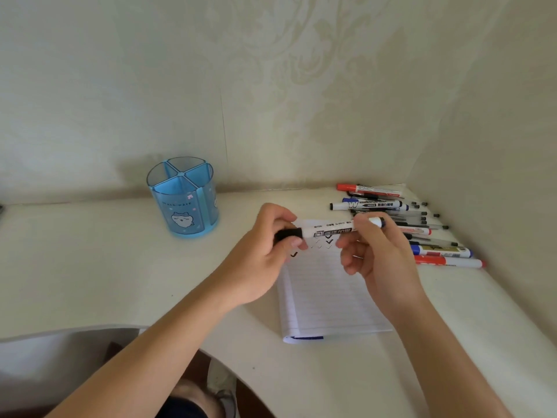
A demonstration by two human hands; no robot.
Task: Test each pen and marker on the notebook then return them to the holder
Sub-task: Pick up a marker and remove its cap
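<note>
Left hand fingers curled round the black cap of a marker; right hand pinches the barrel's other end. Marker level, just above the notebook, centre right of frame. Cap looks seated: uncapping or recapping, cannot tell. Slide the cap straight along the barrel, no bending. Holder centre left, well apart; other pens far right

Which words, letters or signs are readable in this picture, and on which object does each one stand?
"Hachiware", faint: on the blue holder.
"W": on a white marker in the pile.
Check marks: on the notebook.
Print on the held marker: too blurred to read.
</note>
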